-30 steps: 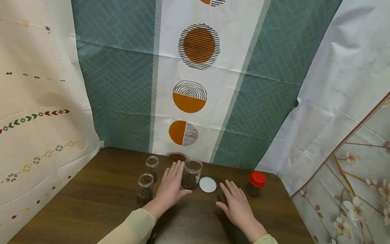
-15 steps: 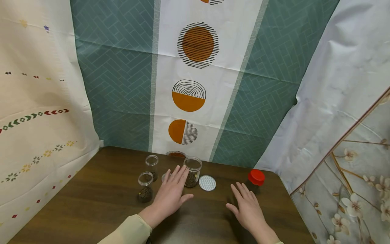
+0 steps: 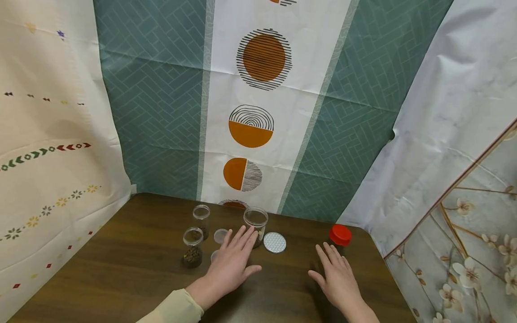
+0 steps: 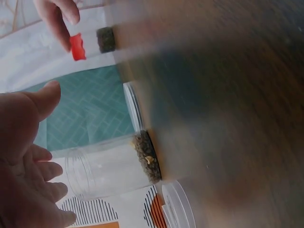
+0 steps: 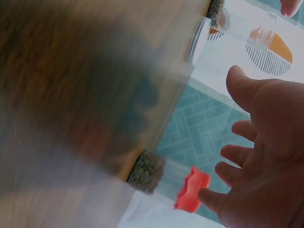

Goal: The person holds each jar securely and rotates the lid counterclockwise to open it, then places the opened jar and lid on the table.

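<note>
My left hand [image 3: 229, 267], fingers spread, hovers in front of a wide open clear jar [image 3: 255, 217] and overlaps its lower part in the head view. In the left wrist view, dark dried granules with yellowish bits [image 4: 147, 159] fill the jar's bottom. A round lid with a patterned whitish face [image 3: 275, 242] lies just right of it. Farther right, my right hand [image 3: 337, 280] reaches with extended fingers toward a clear jar with a red lid [image 3: 340, 234]. In the right wrist view this jar holds dark granules [image 5: 146, 172], and the little finger overlaps the lid's edge. Both hands hold nothing.
Two narrower open clear jars stand on the left: a front jar [image 3: 193, 253] with dark granules and a rear jar [image 3: 201, 218]. Clear round lids [image 3: 220, 236] lie between them and the wide jar. Patterned cloths hang around the brown table [image 3: 133, 269].
My right hand has moved right, closer to the red-lidded jar. My left hand has drawn slightly back and right, uncovering the clear lids beside the wide jar.
</note>
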